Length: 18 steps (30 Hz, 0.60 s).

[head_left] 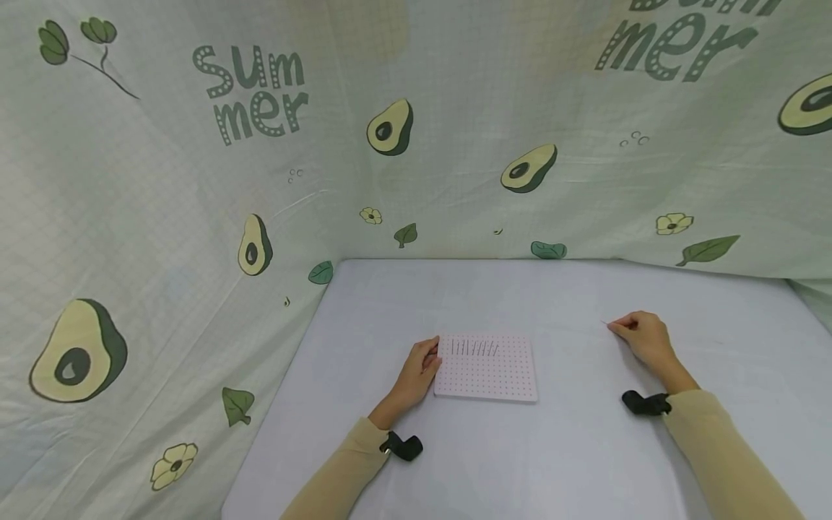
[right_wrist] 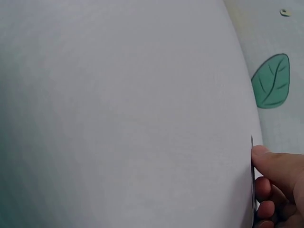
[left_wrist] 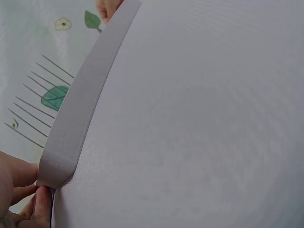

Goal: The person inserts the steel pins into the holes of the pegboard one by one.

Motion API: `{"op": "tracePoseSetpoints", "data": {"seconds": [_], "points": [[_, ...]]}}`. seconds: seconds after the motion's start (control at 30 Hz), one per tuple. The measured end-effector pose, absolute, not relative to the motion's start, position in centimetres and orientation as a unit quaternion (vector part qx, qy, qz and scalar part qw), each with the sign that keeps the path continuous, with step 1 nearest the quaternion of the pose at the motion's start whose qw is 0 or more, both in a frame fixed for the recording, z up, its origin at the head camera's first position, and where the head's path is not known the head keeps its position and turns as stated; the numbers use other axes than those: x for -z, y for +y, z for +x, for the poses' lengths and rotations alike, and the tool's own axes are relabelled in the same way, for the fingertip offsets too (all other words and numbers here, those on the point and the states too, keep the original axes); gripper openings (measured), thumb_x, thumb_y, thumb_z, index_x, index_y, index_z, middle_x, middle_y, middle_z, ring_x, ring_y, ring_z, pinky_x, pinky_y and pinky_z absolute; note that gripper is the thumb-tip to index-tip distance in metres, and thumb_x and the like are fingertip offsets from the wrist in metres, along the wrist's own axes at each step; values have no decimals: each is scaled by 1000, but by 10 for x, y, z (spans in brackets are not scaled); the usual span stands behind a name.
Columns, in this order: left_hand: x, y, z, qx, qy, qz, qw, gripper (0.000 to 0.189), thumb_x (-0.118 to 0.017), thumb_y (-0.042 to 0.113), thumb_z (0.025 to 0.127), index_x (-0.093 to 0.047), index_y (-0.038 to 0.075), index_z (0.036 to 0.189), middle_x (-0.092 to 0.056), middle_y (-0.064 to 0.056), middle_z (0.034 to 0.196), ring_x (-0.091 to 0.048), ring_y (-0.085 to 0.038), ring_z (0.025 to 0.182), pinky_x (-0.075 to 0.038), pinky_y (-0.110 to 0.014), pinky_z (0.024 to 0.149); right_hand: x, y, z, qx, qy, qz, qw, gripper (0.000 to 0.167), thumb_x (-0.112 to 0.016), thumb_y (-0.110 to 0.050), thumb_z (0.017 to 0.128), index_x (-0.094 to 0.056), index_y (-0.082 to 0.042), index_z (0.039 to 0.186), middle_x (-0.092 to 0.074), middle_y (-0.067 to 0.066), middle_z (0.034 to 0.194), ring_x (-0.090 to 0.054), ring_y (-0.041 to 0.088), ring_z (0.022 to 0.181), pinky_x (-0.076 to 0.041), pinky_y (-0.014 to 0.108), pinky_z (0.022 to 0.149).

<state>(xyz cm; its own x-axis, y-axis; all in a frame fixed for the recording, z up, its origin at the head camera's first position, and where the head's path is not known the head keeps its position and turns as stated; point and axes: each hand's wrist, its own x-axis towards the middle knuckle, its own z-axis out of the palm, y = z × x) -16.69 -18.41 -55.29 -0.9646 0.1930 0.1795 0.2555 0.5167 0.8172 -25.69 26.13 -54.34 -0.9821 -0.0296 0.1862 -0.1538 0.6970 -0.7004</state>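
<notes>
A flat, pale pegboard [head_left: 487, 379] dotted with rows of small holes lies on the table. Along its far left part stands a row of several thin dark pins [head_left: 462, 347], some upright and some leaning. My left hand [head_left: 416, 372] holds the board's left edge near the far corner; in the left wrist view its fingers [left_wrist: 21, 172] grip the end of the board's side wall [left_wrist: 78, 109]. Well to the right of the board, my right hand [head_left: 646, 339] pinches one thin dark pin [right_wrist: 252, 166] between thumb and fingers. Its tip sticks out past the thumb.
A white-covered table [head_left: 390, 289] lies under everything. Behind it and on the left hangs a pale green curtain [head_left: 455, 72] printed with avocados, leaves and lettering. Each wrist carries a black camera, such as the right one [head_left: 643, 403].
</notes>
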Motion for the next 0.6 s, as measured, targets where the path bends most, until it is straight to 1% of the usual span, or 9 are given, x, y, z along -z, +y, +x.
{"op": "tracePoseSetpoints", "data": {"seconds": [0.13,0.27,0.6], "points": [[554,-184,-167,475,-871,-124,29,48,-51,6,104,-39,-4,149,-45,-20,139,-49,-28,125,-43,-34,108,544,261,-258,-386,-917,61,81,20,-68,-5,94,-68,15,93,-63,18,80,-51,20,70,-39,25,54],[555,-185,-168,474,-871,-125,34,48,-51,5,103,-39,-5,148,-45,-21,138,-50,-29,125,-44,-34,107,544,260,-258,-382,-918,69,80,19,-66,-4,95,-66,15,91,-62,18,79,-51,20,71,-39,25,55],[556,-185,-169,467,-875,-125,32,48,-50,8,104,-38,-4,150,-45,-20,138,-49,-27,125,-43,-37,108,543,257,-260,-365,-924,85,78,16,-62,0,95,-63,13,86,-59,17,78,-51,23,71,-41,32,59]]}}
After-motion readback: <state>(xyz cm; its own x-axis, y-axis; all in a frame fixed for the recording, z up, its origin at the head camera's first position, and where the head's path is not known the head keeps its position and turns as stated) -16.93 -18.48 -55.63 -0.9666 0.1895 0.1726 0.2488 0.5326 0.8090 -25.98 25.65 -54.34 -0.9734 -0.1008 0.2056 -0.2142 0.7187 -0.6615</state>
